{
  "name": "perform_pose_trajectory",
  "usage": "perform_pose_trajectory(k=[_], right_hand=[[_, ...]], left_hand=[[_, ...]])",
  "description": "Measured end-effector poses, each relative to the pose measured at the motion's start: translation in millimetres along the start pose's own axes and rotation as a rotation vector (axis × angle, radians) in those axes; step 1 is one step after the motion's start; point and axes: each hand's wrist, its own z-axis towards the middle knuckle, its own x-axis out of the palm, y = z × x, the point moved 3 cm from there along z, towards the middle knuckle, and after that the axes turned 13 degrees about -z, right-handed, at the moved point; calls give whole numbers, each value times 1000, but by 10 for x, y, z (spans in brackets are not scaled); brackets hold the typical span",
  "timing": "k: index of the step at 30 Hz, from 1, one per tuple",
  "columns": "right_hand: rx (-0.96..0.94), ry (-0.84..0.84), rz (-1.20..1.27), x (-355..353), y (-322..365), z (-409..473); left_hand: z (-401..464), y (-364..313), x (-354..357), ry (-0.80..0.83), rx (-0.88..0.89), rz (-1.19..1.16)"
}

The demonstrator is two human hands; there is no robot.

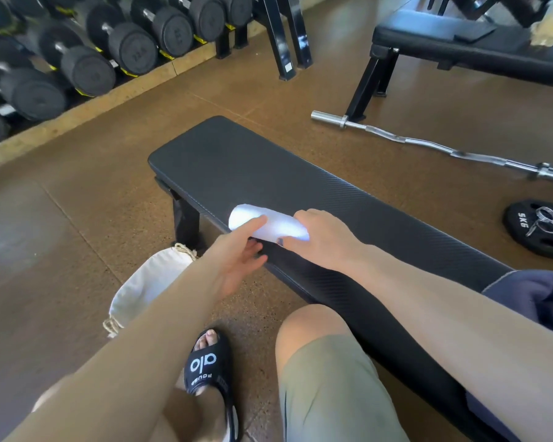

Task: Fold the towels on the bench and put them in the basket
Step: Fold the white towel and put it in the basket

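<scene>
Towel: a folded white towel (268,225) lies on the near edge of the black bench (237,161), between the two hands.
Left hand: the left hand (237,253) takes the towel's left end, thumb laid on top, fingers reaching under the edge.
Right hand: the right hand (320,237) rests on the towel's right end, fingers curled over it.
Basket: a cream cloth basket (144,288) with rope handles stands on the floor, below the left hand's forearm.
Beyond the right hand: a curl bar (428,143) and a weight plate (538,228) lie on the floor.
</scene>
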Motion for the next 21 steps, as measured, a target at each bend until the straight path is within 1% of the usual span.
perform_pose_trajectory(k=[2, 5, 7, 10, 12, 18, 19, 21], right_hand=[[12, 38, 53, 25, 145, -80], [79, 138, 190, 17, 321, -189], [89, 209, 284, 12, 451, -275], [62, 260, 472, 28, 726, -376], [32, 281, 550, 7, 961, -366], [-26, 419, 690, 46, 1705, -214], [-38, 447, 687, 66, 1824, -207], [-100, 531, 571, 114, 2014, -188]], left_hand=[[-85, 64, 51, 48, 11, -47], [-216, 120, 16, 41, 38, -97], [-287, 158, -81, 49, 45, -85], [-421, 97, -306, -2, 53, -46], [-518, -14, -466, -45, 74, -35], [-622, -435, -1030, -123, 196, 162], [-612, -494, -1153, -143, 221, 230], [-563, -586, -1413, -168, 259, 405]])
